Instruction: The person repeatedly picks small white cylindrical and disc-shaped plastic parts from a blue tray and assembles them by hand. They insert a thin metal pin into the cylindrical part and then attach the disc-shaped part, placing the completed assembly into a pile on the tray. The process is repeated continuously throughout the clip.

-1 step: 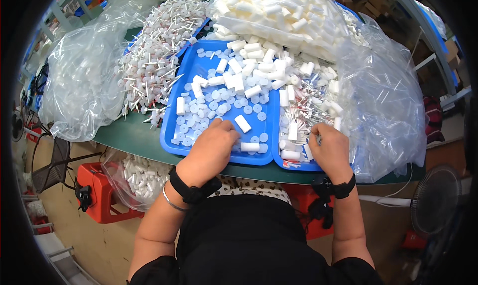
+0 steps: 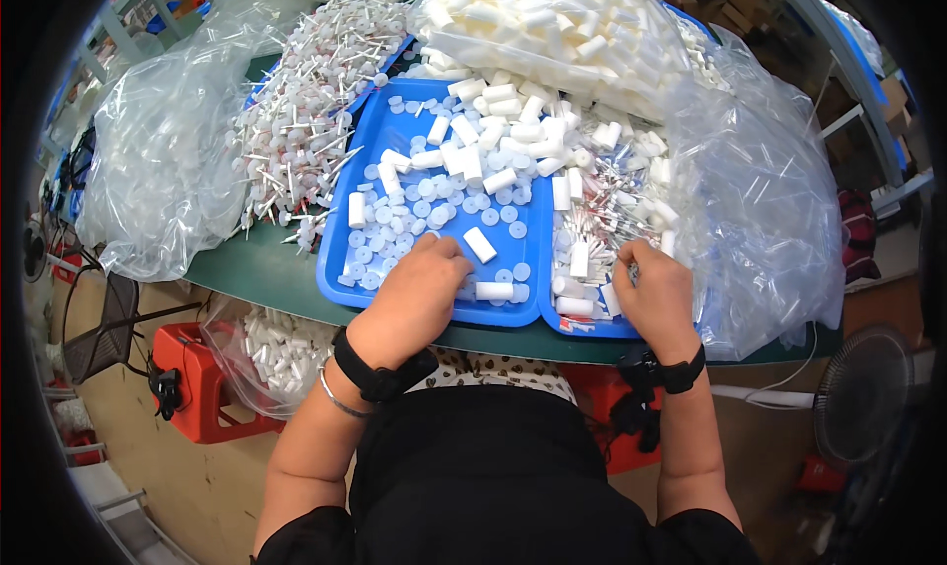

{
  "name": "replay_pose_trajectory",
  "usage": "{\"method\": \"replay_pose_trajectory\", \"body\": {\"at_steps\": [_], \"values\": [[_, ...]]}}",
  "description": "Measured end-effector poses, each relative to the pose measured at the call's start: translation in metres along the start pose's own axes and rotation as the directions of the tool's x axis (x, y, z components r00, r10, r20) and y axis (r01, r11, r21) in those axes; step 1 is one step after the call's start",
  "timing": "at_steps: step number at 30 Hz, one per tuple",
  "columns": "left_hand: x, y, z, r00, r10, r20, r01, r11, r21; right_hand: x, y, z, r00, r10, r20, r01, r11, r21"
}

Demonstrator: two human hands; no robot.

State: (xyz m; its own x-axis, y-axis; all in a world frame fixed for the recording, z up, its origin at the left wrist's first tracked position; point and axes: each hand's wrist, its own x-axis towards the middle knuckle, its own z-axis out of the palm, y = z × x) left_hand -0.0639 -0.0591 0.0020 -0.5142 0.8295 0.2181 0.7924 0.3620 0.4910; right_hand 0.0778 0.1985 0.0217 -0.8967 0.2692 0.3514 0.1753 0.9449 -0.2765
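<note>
Over the near part of a blue tray [image 2: 387, 139], my left hand [image 2: 419, 284] is closed, its fingers curled down among pale translucent discs [image 2: 395, 237]; the fingertips are hidden. Just beyond its fingers lies a white cylinder [image 2: 480, 245], and another white cylinder [image 2: 494, 291] is beside them near the tray's front. My right hand [image 2: 652, 291] is pinched above a second blue tray [image 2: 617, 330]. Something small and greyish shows at its fingertips, too small to name. Thin pins [image 2: 614, 210] and white cylinders fill that tray.
At the back left is a heap of discs with thin stems [image 2: 296, 111]. A large bag of white cylinders [image 2: 562, 32] rests behind the trays. Clear plastic bags [image 2: 163, 170] lie at both sides of the green table [image 2: 252, 274]. A red stool [image 2: 202, 382] stands below left.
</note>
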Motion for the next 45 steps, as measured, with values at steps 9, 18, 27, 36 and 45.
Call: {"method": "replay_pose_trajectory", "body": {"at_steps": [9, 18, 27, 36, 45], "values": [[0.006, 0.001, -0.013, 0.996, -0.058, -0.07, 0.053, 0.996, -0.066, 0.004, -0.009, -0.009, 0.977, 0.145, -0.157, -0.066, 0.903, 0.425], [0.0, 0.045, 0.008, 0.863, -0.364, 0.351, 0.347, -0.078, -0.935, -0.008, -0.053, -0.025, 0.977, -0.195, -0.084, 0.212, 0.907, 0.364], [-0.005, 0.049, 0.024, 0.855, -0.31, 0.415, 0.29, -0.377, -0.88, -0.011, -0.059, -0.029, 0.954, -0.299, 0.008, 0.287, 0.924, 0.254], [-0.005, 0.048, 0.025, 0.842, -0.335, 0.423, 0.289, -0.381, -0.878, -0.01, -0.059, -0.032, 0.952, -0.303, 0.042, 0.279, 0.916, 0.289], [-0.006, 0.06, 0.027, 0.85, -0.298, 0.434, 0.327, -0.347, -0.879, -0.01, -0.061, -0.022, 0.949, -0.316, 0.009, 0.298, 0.903, 0.308]]}}
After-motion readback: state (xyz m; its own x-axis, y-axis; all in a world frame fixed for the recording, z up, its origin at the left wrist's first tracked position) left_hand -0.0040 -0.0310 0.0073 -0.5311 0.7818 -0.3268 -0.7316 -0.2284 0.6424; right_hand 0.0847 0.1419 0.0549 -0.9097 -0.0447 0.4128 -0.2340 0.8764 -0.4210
